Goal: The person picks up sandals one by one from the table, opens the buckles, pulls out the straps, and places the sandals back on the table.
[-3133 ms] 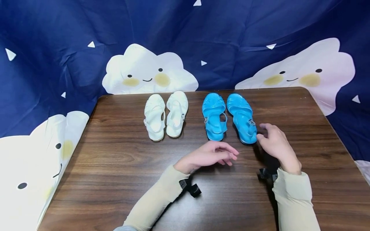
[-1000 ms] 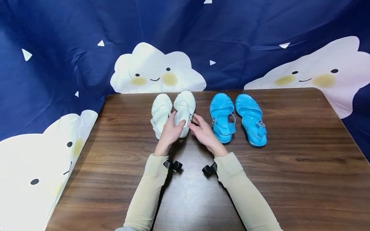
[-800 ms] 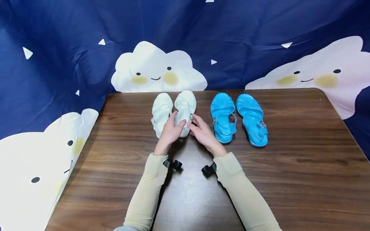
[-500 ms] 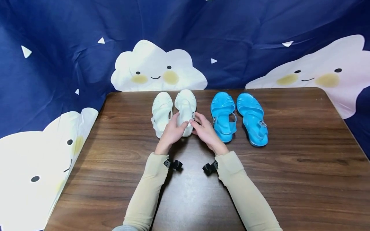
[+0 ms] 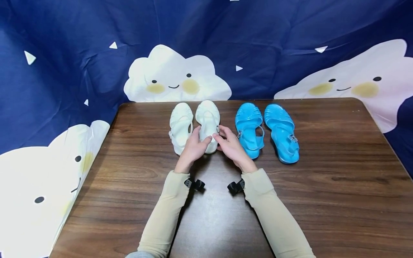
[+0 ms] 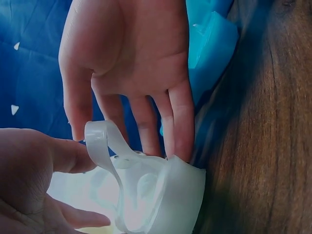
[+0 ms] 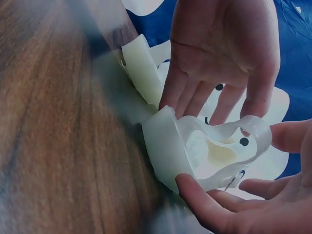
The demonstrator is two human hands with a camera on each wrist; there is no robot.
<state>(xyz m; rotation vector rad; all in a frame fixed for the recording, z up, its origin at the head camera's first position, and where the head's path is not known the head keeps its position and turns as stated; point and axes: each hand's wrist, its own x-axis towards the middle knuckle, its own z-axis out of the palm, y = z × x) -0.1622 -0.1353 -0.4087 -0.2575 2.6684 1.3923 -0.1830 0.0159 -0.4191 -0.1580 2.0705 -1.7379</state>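
Observation:
Both hands are at the heel half of the right-hand white sandal (image 5: 208, 115), one on each side. The left hand (image 5: 195, 146) holds its left side, thumb at the heel strap (image 6: 99, 146). From the right, the right hand (image 5: 231, 145) holds the buckle side; its thumb meets the strap opposite the left thumb, as the right wrist view shows. Its other fingers (image 7: 202, 197) reach the buckle and the heel (image 7: 163, 151). Close by on the left lies the other white sandal (image 5: 180, 116), its heel partly hidden by the left hand.
Two blue sandals, one (image 5: 247, 115) near the right hand and one (image 5: 279, 118) farther right, lie toe-away near the far edge of the brown wooden table (image 5: 338, 161). Behind hangs a navy cloth (image 5: 258, 32) printed with white clouds.
From beside the blue sandals, both hands have moved left onto the white sandal. Over the last second that sandal has shifted slightly right, its heel turning away from the other white one.

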